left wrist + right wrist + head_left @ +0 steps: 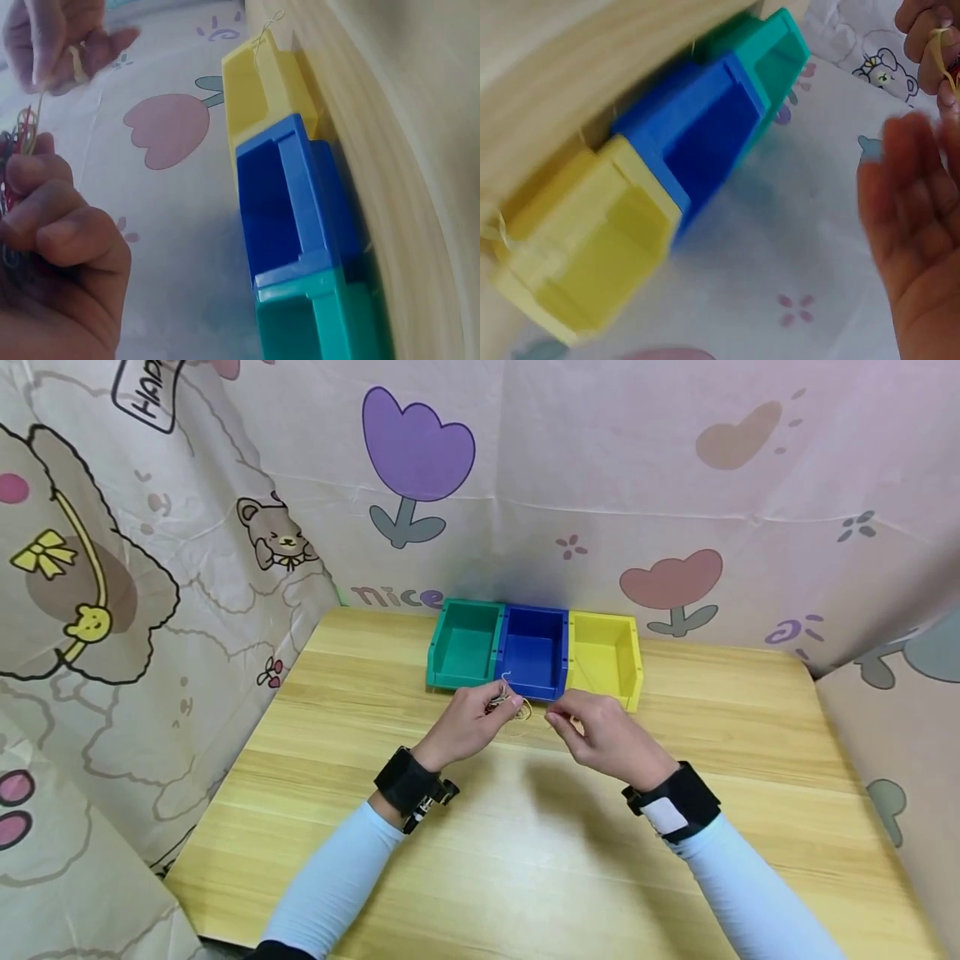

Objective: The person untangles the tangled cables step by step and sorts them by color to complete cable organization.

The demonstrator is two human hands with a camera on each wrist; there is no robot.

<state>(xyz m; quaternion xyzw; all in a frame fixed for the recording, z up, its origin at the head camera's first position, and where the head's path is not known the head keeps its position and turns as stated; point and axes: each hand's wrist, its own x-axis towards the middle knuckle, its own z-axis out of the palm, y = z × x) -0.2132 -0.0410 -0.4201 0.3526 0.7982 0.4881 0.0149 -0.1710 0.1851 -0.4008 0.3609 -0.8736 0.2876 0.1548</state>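
My left hand [468,722] grips a tangled bundle of thin looped strings [27,131], with red, yellow and dark strands sticking out past curled fingers. Just to its right, my right hand [603,735] pinches a yellow string [40,101] between thumb and fingertips. That string runs up from the bundle to the right hand in the left wrist view, and a pale yellow loop lies against its fingers. Both hands are raised near the front rims of the blue bin [534,681] and the yellow bin [636,681]. Fingers cover most of the bundle.
A green bin [465,682] stands left of the blue one, all three side by side at the table's back edge. A thin pale string [259,49] hangs over the yellow bin's front. Printed cloth [525,552] walls in the wooden table [480,860].
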